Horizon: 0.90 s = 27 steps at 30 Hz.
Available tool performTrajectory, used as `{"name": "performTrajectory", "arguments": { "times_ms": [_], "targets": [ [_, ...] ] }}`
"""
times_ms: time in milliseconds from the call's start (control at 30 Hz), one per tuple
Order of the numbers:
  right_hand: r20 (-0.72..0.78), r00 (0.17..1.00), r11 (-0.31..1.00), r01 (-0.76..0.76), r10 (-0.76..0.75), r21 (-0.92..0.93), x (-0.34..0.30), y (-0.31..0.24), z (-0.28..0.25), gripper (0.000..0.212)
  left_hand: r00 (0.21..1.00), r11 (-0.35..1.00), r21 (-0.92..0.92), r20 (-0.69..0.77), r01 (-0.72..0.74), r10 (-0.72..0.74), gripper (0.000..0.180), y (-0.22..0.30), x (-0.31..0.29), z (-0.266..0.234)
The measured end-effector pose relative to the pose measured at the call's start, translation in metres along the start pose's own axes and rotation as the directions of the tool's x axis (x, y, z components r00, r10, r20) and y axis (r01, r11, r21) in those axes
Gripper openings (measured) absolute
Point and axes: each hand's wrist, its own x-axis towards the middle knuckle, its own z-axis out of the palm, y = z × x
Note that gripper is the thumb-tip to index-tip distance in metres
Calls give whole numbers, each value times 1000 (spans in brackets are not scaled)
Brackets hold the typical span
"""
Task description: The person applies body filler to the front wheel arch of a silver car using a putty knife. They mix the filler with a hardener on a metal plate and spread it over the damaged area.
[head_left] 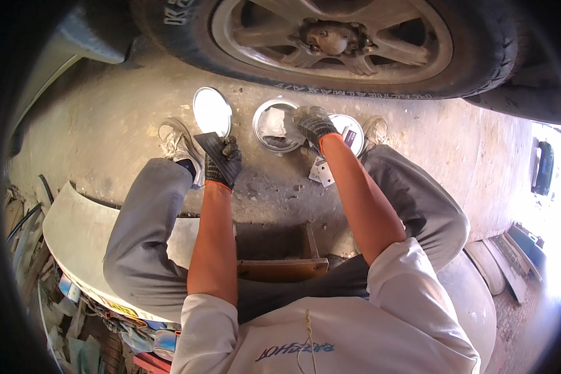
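My left hand [226, 163], in a dark glove with an orange cuff, is closed around a dark flat rectangular plate [210, 148], which is tilted beside the left shoe. Just beyond that plate lies a round, pale lid [210, 107] with a shiny rim. An open round tin [256, 129] stands in front of me, with whitish-grey paste [272, 121] inside. My right hand [315, 123], gloved alike, is at the tin's right edge with its fingers curled together. What those fingers grip is hidden. Partly behind the right wrist is another round pale lid or tin [357, 142], with a small dark-and-white item [350, 135] on it.
A large car wheel [330, 42] stands close beyond the tins. Playing cards [321, 172] lie on the concrete floor below the right wrist. A wooden box-like piece [283, 269] and a curved pale panel [81, 227] are near my legs. Scrap pieces [502, 265] lie at right.
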Motion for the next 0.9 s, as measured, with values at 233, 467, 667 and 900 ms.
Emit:
{"name": "performTrajectory", "arguments": {
  "times_ms": [233, 467, 667, 900],
  "targets": [
    [141, 848, 207, -281, 511, 937, -41, -23, -27, 34, 997, 989, 143, -54, -47, 56, 30, 1, -23, 8],
    [-278, 833, 660, -131, 477, 739, -87, -39, -57, 29, 909, 881, 406, -220, -244, 354, 30, -9, -37, -5],
    [-667, 703, 903, 84, 246, 421, -146, -32, -75, 37, 715, 342, 937, -190, -72, 673, 30, -40, -39, 4],
    [-800, 576, 944, 140, 168, 299, -233, -29, -121, 33, 758, -43, 997, -22, 66, 651, 34, -93, 1, 12]
  ]
}}
